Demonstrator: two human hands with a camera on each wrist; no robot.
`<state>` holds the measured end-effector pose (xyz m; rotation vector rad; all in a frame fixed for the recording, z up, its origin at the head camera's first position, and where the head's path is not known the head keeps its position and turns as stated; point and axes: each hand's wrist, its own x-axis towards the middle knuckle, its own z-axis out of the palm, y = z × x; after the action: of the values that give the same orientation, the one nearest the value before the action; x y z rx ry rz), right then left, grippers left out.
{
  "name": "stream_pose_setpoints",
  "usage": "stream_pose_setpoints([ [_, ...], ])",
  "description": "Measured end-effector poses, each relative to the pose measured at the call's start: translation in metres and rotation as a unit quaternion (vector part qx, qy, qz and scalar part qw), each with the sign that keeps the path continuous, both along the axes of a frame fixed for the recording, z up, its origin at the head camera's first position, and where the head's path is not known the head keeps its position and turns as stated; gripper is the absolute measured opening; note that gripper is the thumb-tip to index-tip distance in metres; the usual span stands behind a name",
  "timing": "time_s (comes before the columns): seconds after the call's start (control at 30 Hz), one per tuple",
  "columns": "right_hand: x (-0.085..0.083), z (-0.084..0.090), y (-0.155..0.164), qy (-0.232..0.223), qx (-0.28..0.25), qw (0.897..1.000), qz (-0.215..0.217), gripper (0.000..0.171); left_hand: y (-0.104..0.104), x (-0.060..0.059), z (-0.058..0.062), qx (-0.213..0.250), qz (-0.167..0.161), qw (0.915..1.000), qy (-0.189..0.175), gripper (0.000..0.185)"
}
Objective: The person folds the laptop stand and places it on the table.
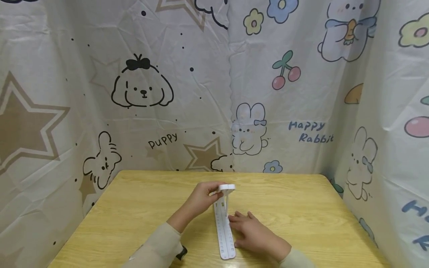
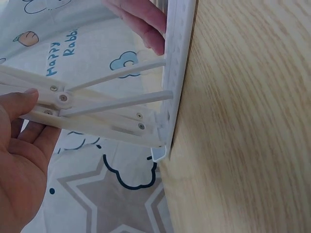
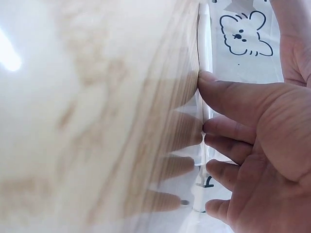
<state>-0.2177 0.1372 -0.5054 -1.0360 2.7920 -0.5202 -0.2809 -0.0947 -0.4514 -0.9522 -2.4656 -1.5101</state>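
Observation:
A white folding stand (image 1: 225,238) lies lengthwise on the table, its long slotted base flat and its hinged arms raised at the far end. My left hand (image 1: 201,195) holds the upper end of the raised arms, thumb on one face and fingers behind. The left wrist view shows the screwed arms (image 2: 97,124) and two thin struts (image 2: 121,102) running from them to the base (image 2: 177,63). My right hand (image 1: 253,234) rests on the table beside the base's right edge. Its thumb and spread fingertips (image 3: 216,172) lie along that edge on the tabletop.
The wood-grain table (image 1: 151,190) is bordered at the back and sides by a printed cloth (image 1: 201,123) with puppies, rabbits and stars. A small black piece (image 1: 182,253) shows beneath the left sleeve (image 1: 157,245).

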Motion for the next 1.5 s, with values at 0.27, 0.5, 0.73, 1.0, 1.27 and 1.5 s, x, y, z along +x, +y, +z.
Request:
stream_pose_setpoints([
  [0.27,-0.007,0.003,0.003,-0.013,-0.024,1.0,-0.003,0.063,0.003,-0.003,0.004,0.003,0.005,0.9999,-0.012,0.028],
  [0.5,-0.006,0.002,0.002,-0.016,-0.027,0.999,-0.003,0.065,0.002,0.0,0.003,0.002,0.009,0.9999,-0.007,0.027],
  [0.73,-0.009,0.003,0.003,-0.013,-0.032,0.999,-0.005,0.063,-0.002,0.001,0.0,-0.002,0.018,0.9998,-0.012,0.028],
  [1.0,-0.021,0.007,0.008,-0.021,-0.032,0.999,-0.006,0.061,-0.005,0.0,-0.004,-0.017,0.029,0.9993,-0.019,0.031],
  [1.27,-0.042,0.009,0.015,-0.013,-0.066,0.997,-0.032,0.051,-0.009,0.001,-0.012,-0.022,0.047,0.998,-0.037,0.038],
  [1.5,-0.06,0.006,0.016,-0.006,-0.109,0.993,-0.054,0.04,-0.019,0.006,-0.02,-0.02,0.091,0.9947,-0.045,0.042],
])
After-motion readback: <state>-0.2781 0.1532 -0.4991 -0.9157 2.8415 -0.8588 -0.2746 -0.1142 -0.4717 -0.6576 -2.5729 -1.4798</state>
